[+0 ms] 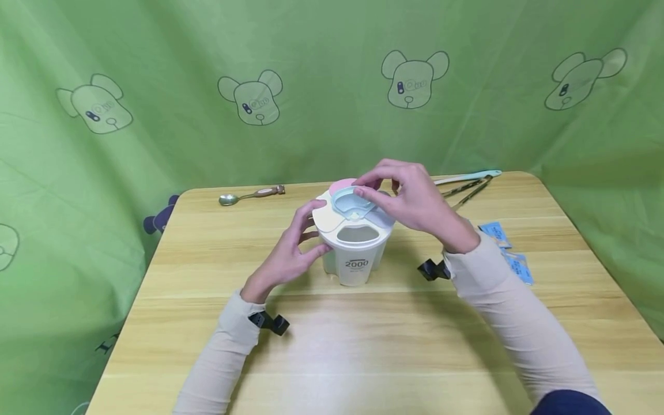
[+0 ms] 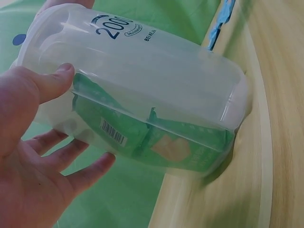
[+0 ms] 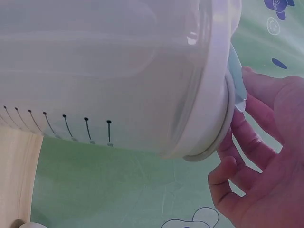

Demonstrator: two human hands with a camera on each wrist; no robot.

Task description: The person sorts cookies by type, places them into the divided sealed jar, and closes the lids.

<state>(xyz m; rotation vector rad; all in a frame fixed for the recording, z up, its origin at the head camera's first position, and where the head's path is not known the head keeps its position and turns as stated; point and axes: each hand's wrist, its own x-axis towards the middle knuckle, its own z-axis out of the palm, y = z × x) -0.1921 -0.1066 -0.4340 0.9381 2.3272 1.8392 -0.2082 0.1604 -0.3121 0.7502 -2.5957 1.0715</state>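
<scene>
Your bench (image 1: 311,366) carries everything here, and the container (image 1: 354,271) stands roughly upright near the middle of it, toward the far edge, with its white lid (image 1: 324,220) on. The work looks partway along: you have the container steadied and one lid section in hand. Whether that section is on its way up or down, you cannot tell from this moment.

Your left hand (image 1: 287,256) comes in from the near left, its fingers curved wide round the container's upper side. The index finger rests at the lid's edge, and the thumb lies on the wall below the rim. Your right hand (image 1: 415,199) reaches over from the right, palm turned down and wrist bent, with the thumb and fingertips nearly together, pinching the light-blue flap (image 1: 349,203). In the right wrist view that flap appears tilted out from the lid.

Through the translucent wall you can see green packets (image 2: 192,142) already inside, in one compartment low on the left-hand side. Two blue packets (image 1: 519,266) lie outside on the bench, beyond your right forearm; neither hand touches them.
</scene>
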